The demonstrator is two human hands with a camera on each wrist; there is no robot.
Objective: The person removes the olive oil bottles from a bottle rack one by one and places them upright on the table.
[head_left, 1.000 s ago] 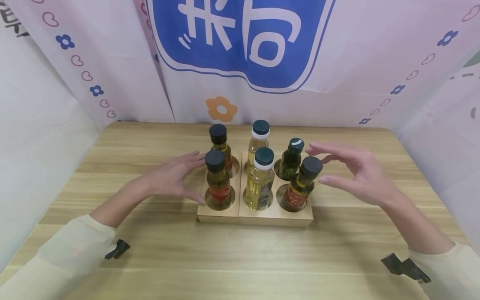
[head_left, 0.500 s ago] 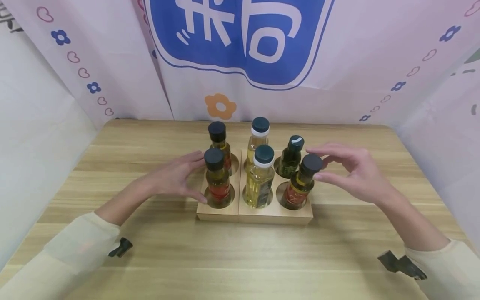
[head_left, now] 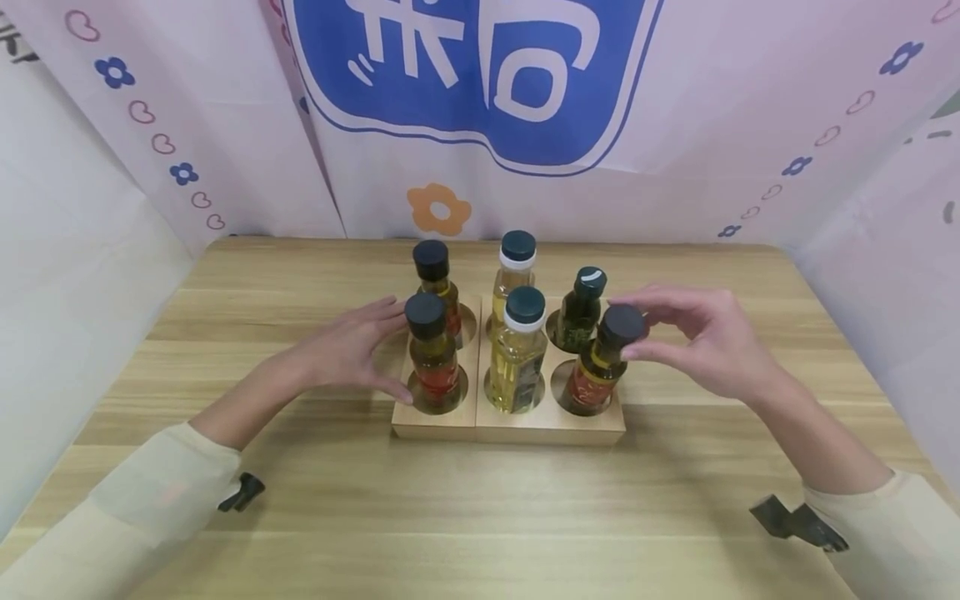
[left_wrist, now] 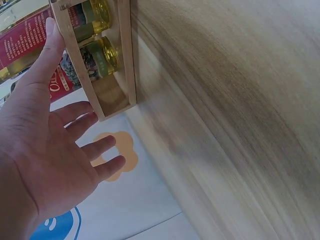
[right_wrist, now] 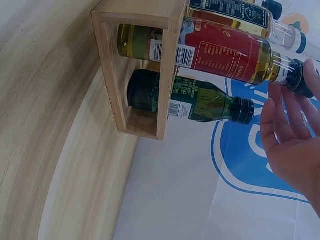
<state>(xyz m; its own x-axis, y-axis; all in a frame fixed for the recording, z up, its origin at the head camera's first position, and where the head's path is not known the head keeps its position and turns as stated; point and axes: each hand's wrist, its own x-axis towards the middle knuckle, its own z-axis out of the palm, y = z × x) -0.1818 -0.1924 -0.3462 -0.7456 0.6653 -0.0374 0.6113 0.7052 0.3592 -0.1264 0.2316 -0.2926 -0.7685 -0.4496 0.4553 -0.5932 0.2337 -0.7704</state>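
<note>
A wooden rack (head_left: 551, 433) with round holes holds several upright bottles in two rows. My right hand (head_left: 705, 342) pinches the black cap of the front right oil bottle (head_left: 592, 387), which has a red label and stands in its hole. Behind it is a small dark green bottle (right_wrist: 200, 102), close to the right fingers. My left hand (head_left: 348, 346) is spread along the rack's left end, its thumb beside the front left red-labelled bottle (head_left: 437, 375). In the left wrist view the left fingertips (left_wrist: 90, 116) are right at the rack's edge.
In the middle column stand two clear bottles of pale yellow oil, the front one (head_left: 517, 367) and the rear one (head_left: 517, 250). Another black-capped bottle (head_left: 432, 262) is at the back left. Behind the wooden table (head_left: 480, 517) hangs a printed sheet (head_left: 675, 125).
My right hand has moved slightly left, and its thumb and fingers have closed in on the front right bottle's cap. The left hand stays almost still at the rack's left end.
</note>
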